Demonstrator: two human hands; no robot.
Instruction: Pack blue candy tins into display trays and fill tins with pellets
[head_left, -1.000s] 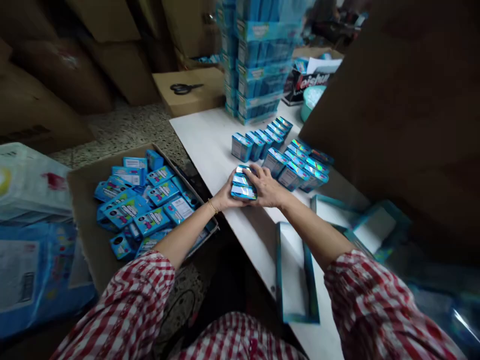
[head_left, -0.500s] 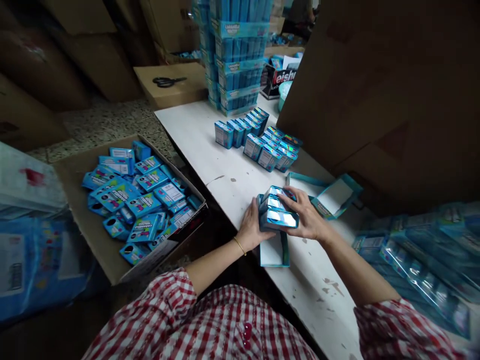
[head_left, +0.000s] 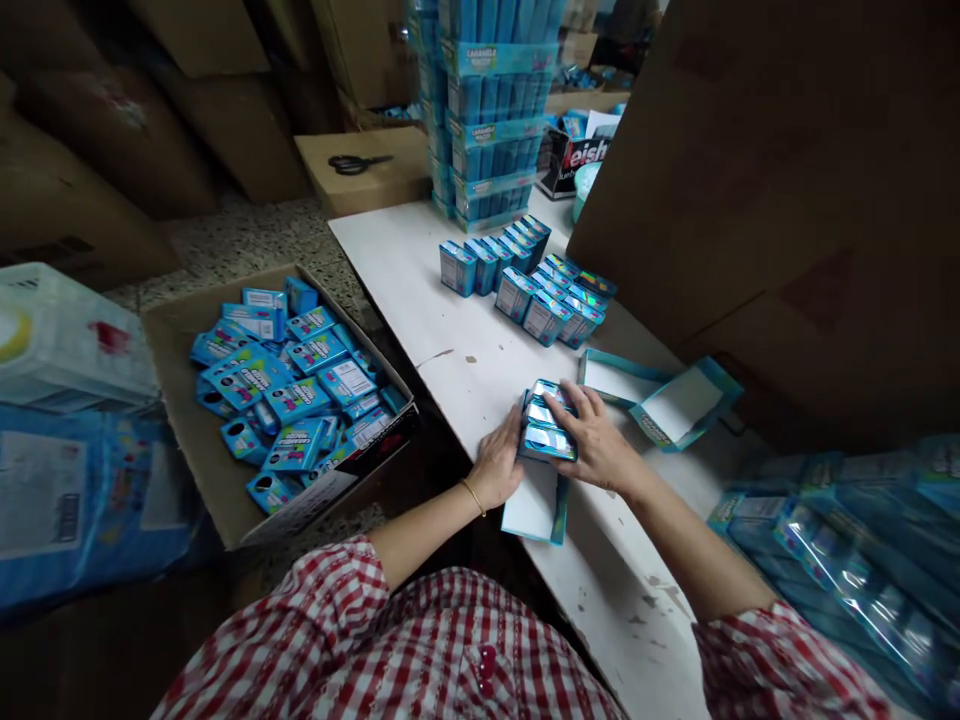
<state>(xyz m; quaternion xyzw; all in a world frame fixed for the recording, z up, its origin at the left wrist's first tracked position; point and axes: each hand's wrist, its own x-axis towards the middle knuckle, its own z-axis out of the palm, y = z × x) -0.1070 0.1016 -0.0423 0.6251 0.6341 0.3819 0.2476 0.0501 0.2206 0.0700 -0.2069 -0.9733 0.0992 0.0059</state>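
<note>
Three small blue candy boxes [head_left: 547, 442] stand side by side in the far end of a shallow blue-edged cardboard tray [head_left: 529, 510], whose near end shows its white inside. My right hand [head_left: 600, 440] grips these boxes, fingers over their shiny tops and thumb at the near side. Against the tray's left wall my left hand [head_left: 496, 462] is closed, steadying it; its fingertips are partly hidden. Two more open trays, one long [head_left: 619, 378] and one tilted [head_left: 682, 402], lie just beyond my right hand. Farther up the table, several candy boxes [head_left: 546, 315] stand in rows.
To the left, a carton [head_left: 180, 440] holds many loose candy boxes. A tall stack of wrapped trays [head_left: 495, 110] stands on the white table's [head_left: 405, 290] far end. Scissors [head_left: 360, 163] lie on a cardboard box. More wrapped packs [head_left: 847, 560] are at right, below a large brown carton [head_left: 750, 180].
The three candy boxes have gone down into the tray, pushed by my right hand. The tray has turned slightly, its near end swinging left. The head view has shifted a little.
</note>
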